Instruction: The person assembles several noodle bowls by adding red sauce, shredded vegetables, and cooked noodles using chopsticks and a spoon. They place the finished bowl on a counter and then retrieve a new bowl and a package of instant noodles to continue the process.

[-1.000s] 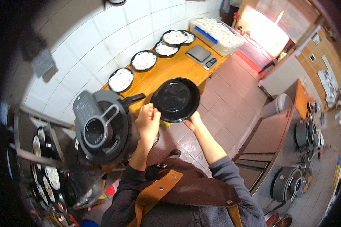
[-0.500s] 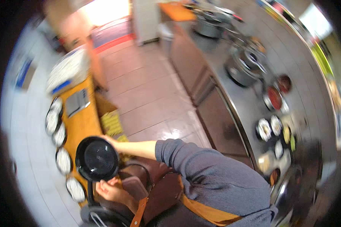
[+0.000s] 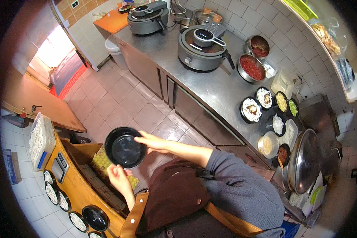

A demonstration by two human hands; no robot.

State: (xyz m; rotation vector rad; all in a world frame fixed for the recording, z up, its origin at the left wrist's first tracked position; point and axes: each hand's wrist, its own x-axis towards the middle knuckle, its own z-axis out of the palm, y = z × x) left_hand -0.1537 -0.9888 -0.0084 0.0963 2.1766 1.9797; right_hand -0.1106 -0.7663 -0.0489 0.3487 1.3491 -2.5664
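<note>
A black round bowl [image 3: 125,147] is held out in front of me over the floor, its glossy inside showing with no food in it. My right hand [image 3: 156,142] grips its right rim, thumb on the inside edge and fingers beneath. At the near rim, my left hand [image 3: 121,180] has its fingers curled against the bowl. Another black bowl [image 3: 96,218] without food stands on the wooden counter [image 3: 77,190] below. Beside it lie several black bowls of white noodles [image 3: 78,221].
A clear tub of noodles [image 3: 41,139] and a grey scale [image 3: 60,167] stand on the wooden counter. The steel counter [image 3: 154,51] at right holds a grey cooker [image 3: 204,51], red sauce [image 3: 252,67], topped noodle bowls [image 3: 251,110] and a lidded wok [image 3: 305,160].
The view has swung to the right, bringing in more of the steel counter. The bowl has moved from above the wooden counter to over the floor, with both hands still at it.
</note>
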